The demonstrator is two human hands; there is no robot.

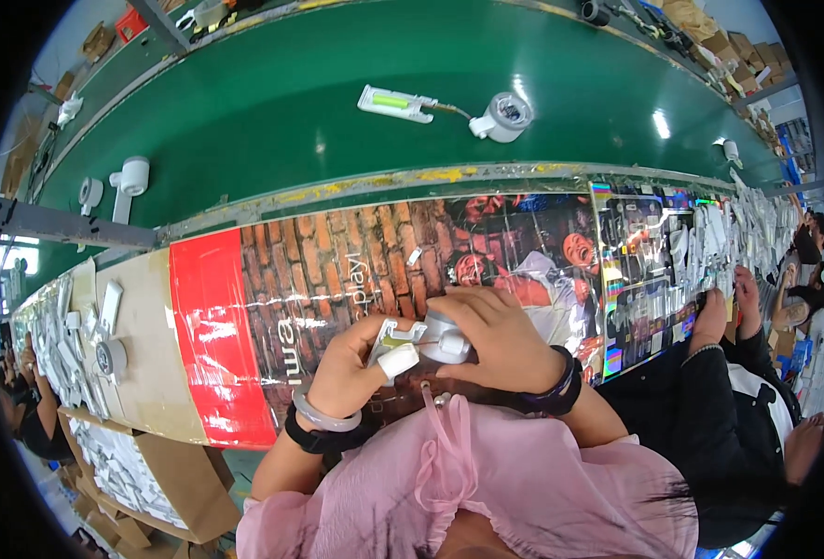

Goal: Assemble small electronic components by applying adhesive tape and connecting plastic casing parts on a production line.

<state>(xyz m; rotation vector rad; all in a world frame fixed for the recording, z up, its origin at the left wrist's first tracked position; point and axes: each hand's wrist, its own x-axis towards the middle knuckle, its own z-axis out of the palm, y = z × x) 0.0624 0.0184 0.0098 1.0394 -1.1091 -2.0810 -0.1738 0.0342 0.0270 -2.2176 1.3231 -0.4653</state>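
Note:
Close to my body, over the picture-covered work surface [323, 252], my left hand [342, 373] is closed on a white plastic handle shell [395, 350]. Part of a yellow-green battery shows inside the shell, and a white piece lies over its lower part by my fingers. My right hand [505, 340] wraps over a round white device head [445, 339] right beside the shell. A thin wire seems to run between the two, though my fingers hide much of it. A small white piece [415, 255] lies on the surface beyond my hands.
A green conveyor belt [291, 121] crosses ahead, carrying an opened handle with battery [395, 103] wired to a round head [502, 117]. Another white device [132, 177] stands at left. White parts pile at both sides; a cardboard box [179, 484] sits lower left. A co-worker's hands [710, 321] are at right.

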